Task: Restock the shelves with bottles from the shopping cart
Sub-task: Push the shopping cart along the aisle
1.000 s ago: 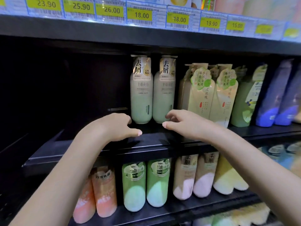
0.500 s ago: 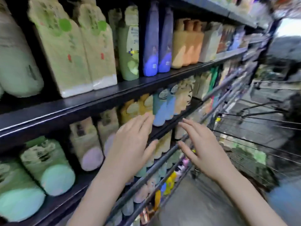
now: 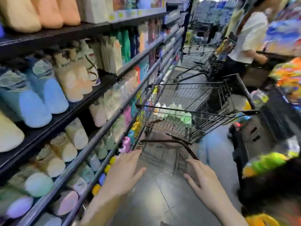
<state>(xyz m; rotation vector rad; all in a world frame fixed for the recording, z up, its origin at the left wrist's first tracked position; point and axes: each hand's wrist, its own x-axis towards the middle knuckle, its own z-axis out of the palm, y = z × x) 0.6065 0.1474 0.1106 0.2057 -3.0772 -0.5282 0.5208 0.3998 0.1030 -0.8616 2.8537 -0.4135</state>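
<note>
Both the empty left hand [image 3: 123,172] and right hand [image 3: 203,181], fingers straight and loosely spread, reach forward toward the black wire shopping cart [image 3: 192,111], where pale green and white plastic bottles [image 3: 175,113] lie awaiting, presumably, transfer to the dark metal shelves [image 3: 91,90] alongside.

A person in a white short-sleeved top [image 3: 249,35] stands far right beside a second black wire trolley [image 3: 203,53]. The grey tiled floor [image 3: 162,201] runs down the aisle, with bright multicoloured packets [image 3: 288,75] (too blurred to identify) stacked at right.
</note>
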